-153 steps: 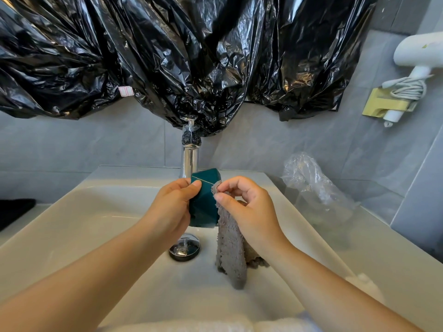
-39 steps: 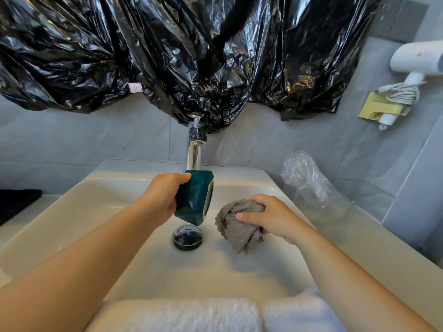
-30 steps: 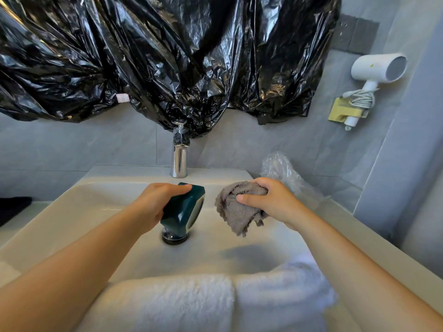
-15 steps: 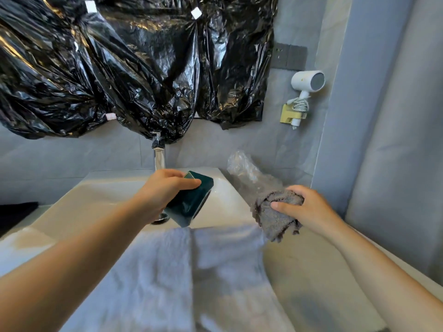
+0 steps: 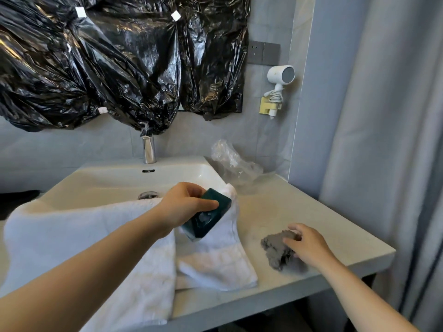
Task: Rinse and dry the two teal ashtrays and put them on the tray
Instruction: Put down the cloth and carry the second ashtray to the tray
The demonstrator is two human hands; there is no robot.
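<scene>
1. The right hand (image 5: 309, 244) has come down. Half a second ago it held the crumpled grey cloth (image 5: 275, 251) up in the air, and now that cloth sits on the pale grey bench (image 5: 311, 207), near its front edge.
2. The right fingers (image 5: 287, 240) lie loosely spread on top of the cloth, touching it without curling round it.
3. The left hand (image 5: 187, 207) has carried the teal square ashtray (image 5: 207, 218) to the right, off the white rectangular sink (image 5: 115, 178). It now hangs over the right end of the white terry towel (image 5: 96, 236), which is draped over the sink's front rim.
4. The left thumb and fingers are curled round the ashtray's upper edge. It is held clear of the towel and tilted, with its hollow facing the camera.
5. Cloth and ashtray are now apart; five seconds ago they were touching over the drain.
6. The view has swung right, so a grey curtain (image 5: 383, 140) and a grey wall socket plate (image 5: 263, 52) now show.
7. The chrome tap (image 5: 148, 149), crumpled clear plastic bag (image 5: 232, 161) and white wall-hung hair dryer (image 5: 280, 75) stand where they were.
8. Small white tape patches (image 5: 176, 15) dot the black plastic sheeting (image 5: 119, 68); no writing on them can be read.
</scene>
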